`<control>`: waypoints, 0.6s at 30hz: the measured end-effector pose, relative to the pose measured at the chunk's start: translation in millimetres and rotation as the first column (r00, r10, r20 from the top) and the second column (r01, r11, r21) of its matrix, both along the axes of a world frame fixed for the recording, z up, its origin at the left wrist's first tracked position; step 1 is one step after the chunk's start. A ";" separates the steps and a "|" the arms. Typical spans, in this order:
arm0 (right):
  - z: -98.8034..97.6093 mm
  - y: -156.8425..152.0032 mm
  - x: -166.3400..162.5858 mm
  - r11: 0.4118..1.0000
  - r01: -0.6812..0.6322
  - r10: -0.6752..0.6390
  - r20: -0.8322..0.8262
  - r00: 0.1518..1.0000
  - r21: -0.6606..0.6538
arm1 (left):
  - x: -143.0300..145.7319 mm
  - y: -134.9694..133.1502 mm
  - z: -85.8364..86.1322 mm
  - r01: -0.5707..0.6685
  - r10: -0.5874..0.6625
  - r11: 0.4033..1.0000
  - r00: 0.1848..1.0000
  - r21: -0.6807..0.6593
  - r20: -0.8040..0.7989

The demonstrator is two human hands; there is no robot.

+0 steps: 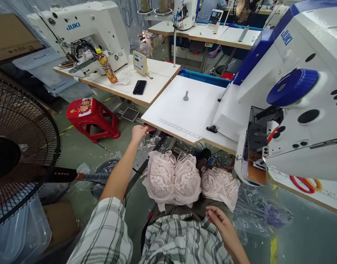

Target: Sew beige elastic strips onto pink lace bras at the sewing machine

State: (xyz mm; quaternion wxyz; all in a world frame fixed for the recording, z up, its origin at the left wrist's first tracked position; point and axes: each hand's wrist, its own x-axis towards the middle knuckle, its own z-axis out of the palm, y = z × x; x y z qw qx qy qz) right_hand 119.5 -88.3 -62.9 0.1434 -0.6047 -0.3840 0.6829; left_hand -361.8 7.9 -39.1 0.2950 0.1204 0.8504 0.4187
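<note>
- Pale-pink lace bras at 6 o'clock, on person's lap, likely for easy reach.
- Left hand, 9 o'clock: fingers curled, can't tell grip.
- Right hand, 5 o'clock: loosely open.

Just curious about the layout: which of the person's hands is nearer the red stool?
Left. The left hand is outstretched, right of the red stool; the right hand is farther off, beside the checked shirt.
</note>
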 end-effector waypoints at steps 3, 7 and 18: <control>1.2 1.5 6.1 1.000 0.026 -0.026 0.004 1.000 0.000 | 9.7 18.0 3.4 0.027 -0.030 0.999 0.996 -0.043 -0.082; -8.4 0.2 15.8 0.999 0.039 -0.039 -0.009 0.999 0.010 | 20.0 21.8 6.5 -0.020 0.010 0.999 0.977 -0.045 -0.215; -30.9 10.1 35.3 0.990 -0.093 0.098 -0.038 0.994 0.110 | 45.9 14.5 -29.9 -0.083 0.113 0.980 0.981 0.183 -0.156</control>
